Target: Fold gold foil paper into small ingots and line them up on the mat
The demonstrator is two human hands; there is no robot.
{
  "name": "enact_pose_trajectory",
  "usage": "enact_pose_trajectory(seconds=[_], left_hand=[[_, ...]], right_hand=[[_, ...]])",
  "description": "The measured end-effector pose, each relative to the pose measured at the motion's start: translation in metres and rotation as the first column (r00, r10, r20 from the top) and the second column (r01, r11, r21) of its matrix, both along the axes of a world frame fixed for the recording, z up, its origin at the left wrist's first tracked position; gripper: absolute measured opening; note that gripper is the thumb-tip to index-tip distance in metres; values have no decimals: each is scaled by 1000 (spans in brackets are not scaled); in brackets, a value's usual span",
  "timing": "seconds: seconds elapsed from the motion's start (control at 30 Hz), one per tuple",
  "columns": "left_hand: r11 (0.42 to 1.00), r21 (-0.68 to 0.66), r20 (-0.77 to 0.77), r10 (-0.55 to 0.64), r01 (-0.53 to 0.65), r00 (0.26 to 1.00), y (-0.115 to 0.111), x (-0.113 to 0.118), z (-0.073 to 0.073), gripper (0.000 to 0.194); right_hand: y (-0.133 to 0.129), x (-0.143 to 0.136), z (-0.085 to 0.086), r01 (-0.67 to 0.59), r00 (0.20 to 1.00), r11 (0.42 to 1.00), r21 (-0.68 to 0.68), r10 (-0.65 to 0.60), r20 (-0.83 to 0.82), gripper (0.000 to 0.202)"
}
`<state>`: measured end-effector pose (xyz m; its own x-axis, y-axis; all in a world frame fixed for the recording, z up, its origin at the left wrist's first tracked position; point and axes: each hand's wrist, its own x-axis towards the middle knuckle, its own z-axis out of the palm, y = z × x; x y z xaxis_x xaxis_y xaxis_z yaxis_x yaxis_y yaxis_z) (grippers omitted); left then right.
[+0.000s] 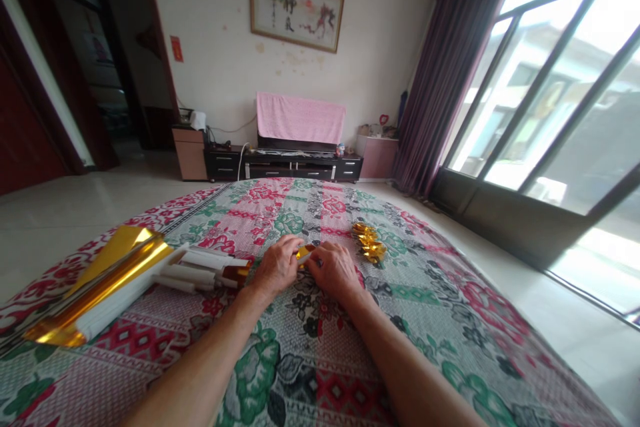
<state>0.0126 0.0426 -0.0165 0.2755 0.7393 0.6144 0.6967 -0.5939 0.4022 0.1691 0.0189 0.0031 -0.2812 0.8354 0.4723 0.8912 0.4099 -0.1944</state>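
Both my hands meet over the middle of the patterned cloth (270,340). Between them is a small piece of gold foil paper (303,254), with its pale underside partly showing. My left hand (278,265) pinches its left side, fingers curled. My right hand (334,269) has its fingers closed on the right side. Fingers hide most of the piece. Just right of my right hand lie several folded gold foil pieces (369,243) in a row. Beside my left wrist is a short brown-gold strip (236,273).
To the left lie a shiny gold foil sheet (125,280), partly rolled, and several white paper rolls (193,273). Beyond the table's far edge stands a low black cabinet (305,167) with a pink towel (301,117) over a screen. A large window (545,93) is at right.
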Motion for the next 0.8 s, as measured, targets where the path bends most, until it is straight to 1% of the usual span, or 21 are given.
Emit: enact_pose_trajectory(seconds=[0.1,0.17,0.37,0.47,0.57,0.63,0.8], left_hand=[[998,-3,-74,70,-71,995,0,-3,1,24],[996,-14,-120,88,-91,989,-1,-4,2,23],[997,-65,-189,24,-36,982,-3,-5,4,28],[994,-102,-192,17,-37,981,-1,-5,3,29],[989,-144,-174,0,-25,985,2,-8,3,31],[986,-167,-172,-17,-12,985,3,-10,2,34],[981,-195,-167,-29,-4,986,5,-13,2,34]], right_hand=[[0,0,-1,17,1000,1000,7,-18,15,17],[-1,1,-1,23,999,1000,7,-23,27,18],[-2,1,2,23,998,1000,17,-24,56,17],[-1,0,3,-35,999,999,18,34,38,16],[-1,-1,3,-137,991,991,-5,137,4,15],[0,-1,2,-199,980,980,-28,199,-21,18],[1,3,0,-288,957,955,-66,284,-61,22]])
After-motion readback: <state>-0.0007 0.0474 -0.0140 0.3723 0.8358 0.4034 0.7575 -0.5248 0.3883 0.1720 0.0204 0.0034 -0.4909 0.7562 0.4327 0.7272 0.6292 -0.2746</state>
